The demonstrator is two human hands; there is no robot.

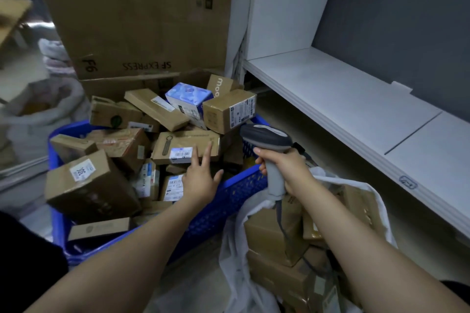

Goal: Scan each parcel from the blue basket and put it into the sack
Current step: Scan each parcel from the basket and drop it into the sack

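Observation:
The blue basket [229,195] is heaped with several cardboard parcels and one blue-and-white box [188,99]. My left hand [201,180] reaches over the basket with its fingers spread and holds nothing; its fingertips lie at a flat brown parcel [187,146] with a white barcode label. My right hand [284,168] grips the handle of a grey barcode scanner [267,140], whose head points toward the basket. The white sack [241,241] stands open at the lower right with several brown boxes inside.
A large SF Express carton [137,15] stands behind the basket. A white shelf [356,109] runs along the right. Another white sack [38,112] sits at the far left. The scanner's cable hangs down into the near sack.

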